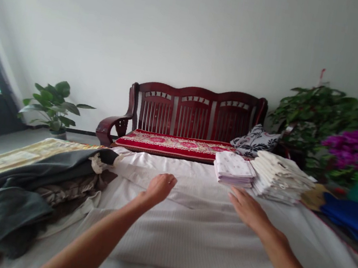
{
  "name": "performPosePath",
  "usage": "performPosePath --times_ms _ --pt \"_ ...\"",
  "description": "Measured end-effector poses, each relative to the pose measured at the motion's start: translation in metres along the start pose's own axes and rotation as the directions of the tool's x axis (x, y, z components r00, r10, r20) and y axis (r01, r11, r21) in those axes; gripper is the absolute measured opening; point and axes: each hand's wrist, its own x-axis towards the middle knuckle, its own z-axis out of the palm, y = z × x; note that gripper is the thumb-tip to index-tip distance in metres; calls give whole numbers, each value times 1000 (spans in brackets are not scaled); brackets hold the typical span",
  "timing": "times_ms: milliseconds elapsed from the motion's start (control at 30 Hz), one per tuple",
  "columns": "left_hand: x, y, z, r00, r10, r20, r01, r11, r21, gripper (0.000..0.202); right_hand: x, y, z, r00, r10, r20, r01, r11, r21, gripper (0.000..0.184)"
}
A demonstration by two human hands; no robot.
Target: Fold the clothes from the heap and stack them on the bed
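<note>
A white ribbed cloth [183,234] lies spread over the surface in front of me. My left hand [159,187] rests on its far part with the fingers curled down onto the fabric. My right hand [246,207] lies flat on the cloth, fingers stretched out, pointing toward the far left. Just beyond my right hand sit two stacks of folded cloths, a pale patterned one [234,168] and a taller cream one [279,177].
A heap of dark grey and beige garments [19,199] lies at the left. A blue cloth [352,220] lies at the right edge. Behind stand a red wooden bench [187,122] with a cushion, a potted plant [52,107], and flowering plants [350,143].
</note>
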Motion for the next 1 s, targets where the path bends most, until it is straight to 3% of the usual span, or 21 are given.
performPosePath --times_ms 133,267,400,533,667,767,833,1000 --pt "25 32 50 994 90 55 -90 996 -2 41 10 -9 24 992 47 114 -34 993 -111 56" --pt "24 19 70 978 185 99 -194 977 92 54 3 1 43 987 60 148 -34 984 -175 61" --pt "16 -35 54 977 184 104 -202 959 199 60 1 9 51 986 80 147 -51 980 -192 68" --pt "12 -104 25 999 -13 43 1 959 284 56 2 11 54 990 57 131 -35 986 -164 67" --pt "14 -154 9 975 -221 24 199 919 340 53 3 11 56 995 74 61 -67 992 -110 65" --pt "18 -170 6 956 -291 27 267 908 321 54 6 14 46 998 68 -5 -68 997 24 53" --pt "22 -173 5 960 -280 7 264 913 312 52 7 19 32 989 145 -43 -140 986 96 50" --pt "36 -174 -7 966 -253 -45 254 912 321 39 -1 33 -2 886 444 -135 -458 883 -98 43"
